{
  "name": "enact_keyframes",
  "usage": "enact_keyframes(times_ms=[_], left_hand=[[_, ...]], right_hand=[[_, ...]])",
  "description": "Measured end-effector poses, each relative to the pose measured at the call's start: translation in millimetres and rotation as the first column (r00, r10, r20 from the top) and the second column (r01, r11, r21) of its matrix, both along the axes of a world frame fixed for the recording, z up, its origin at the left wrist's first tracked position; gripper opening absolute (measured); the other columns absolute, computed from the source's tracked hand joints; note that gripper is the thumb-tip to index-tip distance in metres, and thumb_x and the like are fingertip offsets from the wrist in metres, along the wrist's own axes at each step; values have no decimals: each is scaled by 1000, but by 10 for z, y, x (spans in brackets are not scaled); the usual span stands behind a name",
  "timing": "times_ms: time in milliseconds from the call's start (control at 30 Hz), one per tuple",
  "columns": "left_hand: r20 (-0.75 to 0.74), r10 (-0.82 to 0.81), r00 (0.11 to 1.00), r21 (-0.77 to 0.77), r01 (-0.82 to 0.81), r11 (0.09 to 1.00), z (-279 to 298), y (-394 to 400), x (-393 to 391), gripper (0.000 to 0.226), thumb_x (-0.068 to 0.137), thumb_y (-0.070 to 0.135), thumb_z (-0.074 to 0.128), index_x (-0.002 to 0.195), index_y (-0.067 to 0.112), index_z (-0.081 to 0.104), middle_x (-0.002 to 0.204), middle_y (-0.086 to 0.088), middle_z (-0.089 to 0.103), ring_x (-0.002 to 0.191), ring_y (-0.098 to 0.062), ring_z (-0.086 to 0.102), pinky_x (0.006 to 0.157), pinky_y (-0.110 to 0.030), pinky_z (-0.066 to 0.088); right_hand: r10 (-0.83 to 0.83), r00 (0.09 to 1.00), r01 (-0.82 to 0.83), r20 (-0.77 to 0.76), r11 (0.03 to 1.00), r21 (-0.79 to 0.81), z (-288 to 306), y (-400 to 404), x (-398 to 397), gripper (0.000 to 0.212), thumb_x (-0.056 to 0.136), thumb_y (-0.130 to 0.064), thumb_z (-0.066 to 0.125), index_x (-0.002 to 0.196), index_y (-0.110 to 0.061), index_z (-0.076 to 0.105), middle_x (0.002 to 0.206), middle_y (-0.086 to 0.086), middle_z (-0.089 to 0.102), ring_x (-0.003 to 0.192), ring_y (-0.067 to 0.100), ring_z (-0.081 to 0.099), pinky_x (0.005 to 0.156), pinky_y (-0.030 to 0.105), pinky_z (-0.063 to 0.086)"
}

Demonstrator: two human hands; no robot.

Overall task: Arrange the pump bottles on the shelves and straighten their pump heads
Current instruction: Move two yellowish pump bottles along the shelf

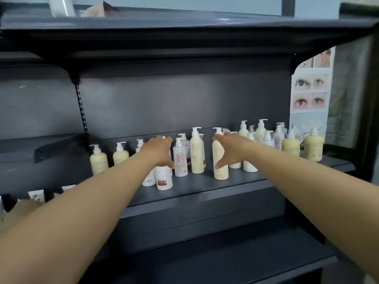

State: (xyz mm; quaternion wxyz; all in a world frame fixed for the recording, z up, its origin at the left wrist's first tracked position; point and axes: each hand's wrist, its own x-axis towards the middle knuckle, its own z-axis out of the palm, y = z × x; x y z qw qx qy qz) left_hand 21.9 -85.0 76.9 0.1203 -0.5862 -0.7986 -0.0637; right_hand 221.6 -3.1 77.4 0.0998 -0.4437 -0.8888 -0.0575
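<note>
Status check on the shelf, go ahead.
Left hand cupped over white red-label bottle. Right hand around tall cream bottle. Bottles crowd close around both.

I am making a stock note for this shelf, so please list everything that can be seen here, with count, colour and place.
Pump bottles: about twenty, exact count unclear because they overlap; cream-yellow and white, some with red labels; on the middle shelf, from left of centre to the right end.
Shelves: three visible on this unit, dark grey; top, middle and bottom.
Poster with eye pictures: one, pale blue; on the wall to the right of the shelves.
Small tubes or boxes: a few, whitish, blurred; lower left.
Left hand: one, over the white bottles left of centre.
Right hand: one, fingers spread around a tall cream bottle.
</note>
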Motion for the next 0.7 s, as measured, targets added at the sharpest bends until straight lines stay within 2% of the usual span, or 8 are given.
enact_keyframes(times_ms=[400, 533, 700], left_hand=[[128, -85, 988, 31, 81, 996, -217, 1259, 1888, 86, 71, 38, 76, 141, 17, 31, 136, -9, 44, 123, -29, 47, 97, -41, 45], [159, -88, 983, 23, 85, 996, -337, 1568, 2408, 84, 72, 37, 75, 140, 17, 31, 134, -8, 44, 119, -28, 50, 94, -40, 48], [162, -101, 982, 17, 99, 995, -453, 1938, 2792, 81, 72, 39, 74, 139, 19, 33, 136, -4, 45, 122, -26, 47, 93, -39, 47]], right_hand=[[-52, 997, 52, 53, 999, -6, -120, 1079, 2004, 96, 71, -45, 76, 147, -21, 22, 139, 9, 40, 127, 31, 41, 96, 41, 44], [-64, 995, 66, 75, 997, -26, -182, 1380, 2547, 98, 73, -45, 74, 149, -21, 17, 147, 11, 34, 134, 32, 36, 105, 43, 40], [-88, 995, 91, 55, 994, -57, -276, 1751, 2994, 98, 72, -47, 75, 148, -21, 20, 147, 9, 34, 133, 31, 37, 104, 42, 41]])
